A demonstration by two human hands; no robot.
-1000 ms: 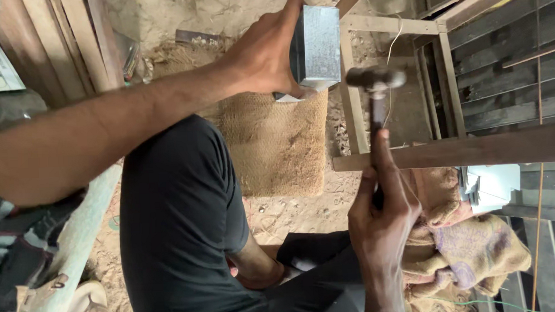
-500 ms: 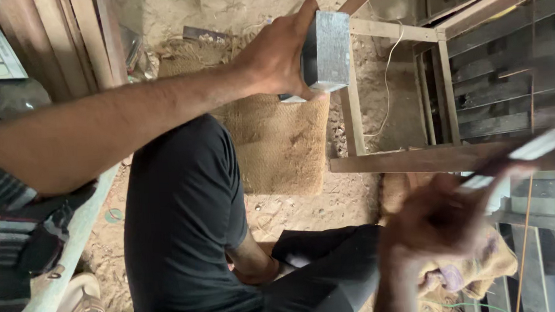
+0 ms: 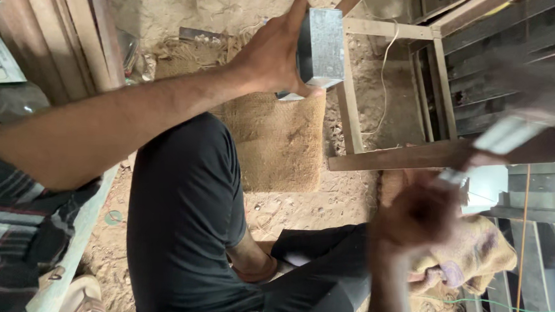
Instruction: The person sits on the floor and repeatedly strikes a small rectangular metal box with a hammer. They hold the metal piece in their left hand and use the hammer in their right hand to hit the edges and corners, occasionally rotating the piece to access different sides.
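I see a grey metal block (image 3: 321, 47) held against the far end of a pale wooden frame (image 3: 349, 109), far and right of centre. It looks solid, stiff and heavy, with flat smooth faces that could slip; in my judgement the safest hold is across its two broad faces, as it is held now. Its long axis runs roughly near to far, along the frame's upright rail.

My left hand (image 3: 273, 53) clamps the block: thumb under the near edge, fingers wrapped over the far side, pressed together.

My right hand (image 3: 417, 215) is a blur at the near right. It appears closed round a handle, but I cannot tell the finger positions. A light streak (image 3: 507, 133) above it may be a tool head; it is too smeared to name.

A dark wooden bar (image 3: 402, 157) crosses to the right. A coarse mat (image 3: 277, 143) lies on the sandy floor (image 3: 279, 206). A sack (image 3: 469, 260) lies near right.
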